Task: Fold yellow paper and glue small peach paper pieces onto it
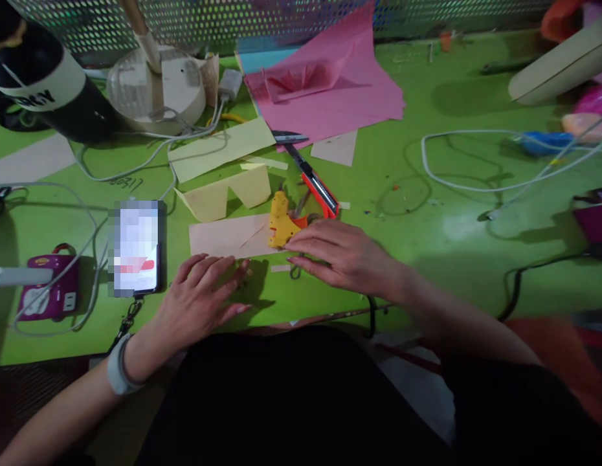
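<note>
My left hand (204, 294) lies flat on the green table (427, 213), fingers spread, its tips at the near edge of a pale pink paper sheet (223, 236). My right hand (340, 255) rests palm down, fingers stretched toward a small yellow glue gun (280, 223) that lies on the right end of that sheet; the fingertips touch or nearly touch its base. An orange box cutter (318, 188) sits just behind the glue gun. A small paper strip (280, 267) lies between my hands.
Yellow paper pieces (223, 194) and pink sheets (330, 84) lie behind. A phone (136, 249) sits left, a purple power strip (48, 288) farther left. White cables (476, 184) loop at the right. A lamp base (155, 90) and dark bottle (43, 84) stand at back left.
</note>
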A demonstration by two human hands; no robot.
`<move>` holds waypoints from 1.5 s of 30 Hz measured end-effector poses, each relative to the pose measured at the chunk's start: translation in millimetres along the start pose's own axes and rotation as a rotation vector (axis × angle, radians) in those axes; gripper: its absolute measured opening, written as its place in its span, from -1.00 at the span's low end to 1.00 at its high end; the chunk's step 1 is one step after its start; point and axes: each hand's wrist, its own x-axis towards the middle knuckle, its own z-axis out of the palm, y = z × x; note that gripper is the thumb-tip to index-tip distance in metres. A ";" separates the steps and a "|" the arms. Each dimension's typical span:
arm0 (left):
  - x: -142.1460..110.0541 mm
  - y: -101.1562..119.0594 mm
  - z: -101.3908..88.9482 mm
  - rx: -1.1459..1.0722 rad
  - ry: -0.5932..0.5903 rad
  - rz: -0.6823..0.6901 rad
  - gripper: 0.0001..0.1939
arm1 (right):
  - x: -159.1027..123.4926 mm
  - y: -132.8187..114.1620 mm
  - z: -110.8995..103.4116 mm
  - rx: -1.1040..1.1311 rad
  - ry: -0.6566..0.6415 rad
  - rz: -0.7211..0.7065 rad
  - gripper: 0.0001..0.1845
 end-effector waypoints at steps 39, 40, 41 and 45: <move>51.7 5.1 6.1 -1.819 0.101 -0.866 -0.81 | 30.3 -17.1 14.2 0.090 0.169 0.031 -0.93; 51.1 4.7 7.2 -1.775 0.092 -0.840 -0.82 | 31.3 -17.3 16.4 0.106 0.161 0.053 -0.93; 50.4 4.3 7.9 -1.726 0.082 -0.810 -0.82 | 31.9 -17.3 18.4 0.124 0.153 0.075 -0.93; 49.2 3.1 7.9 -1.550 0.076 -0.699 -0.82 | 32.5 -16.5 23.2 0.175 0.149 0.103 -0.94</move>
